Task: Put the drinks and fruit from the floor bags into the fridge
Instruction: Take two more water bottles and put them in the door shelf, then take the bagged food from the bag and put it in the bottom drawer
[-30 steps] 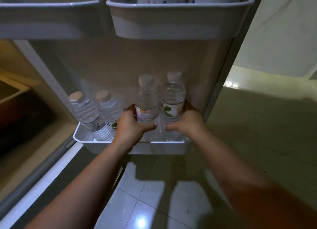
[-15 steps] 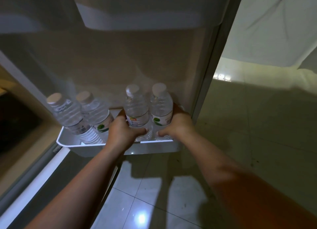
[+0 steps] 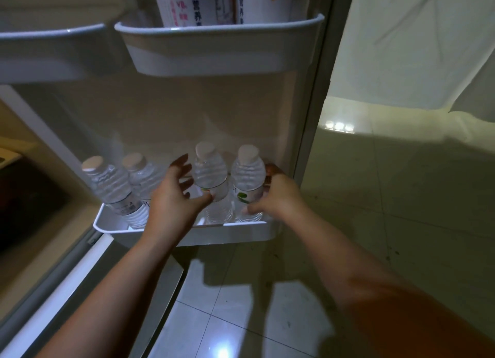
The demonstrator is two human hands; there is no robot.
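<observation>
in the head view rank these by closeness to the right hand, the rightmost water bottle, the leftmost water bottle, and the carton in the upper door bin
From the right hand:
1. Rightmost water bottle, against its fingers.
2. Leftmost water bottle, far left of the lower bin.
3. Carton, up in the upper bin.

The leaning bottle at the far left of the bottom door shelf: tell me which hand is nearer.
Left. The left hand hovers open just right of the leaning bottle; the right hand is beyond two upright bottles, by the shelf's right end.

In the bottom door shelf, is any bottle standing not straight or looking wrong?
Yes. The two left bottles lean to the left in the bottom door shelf, while the two right bottles stand upright. Nothing looks spilled or damaged.
</observation>
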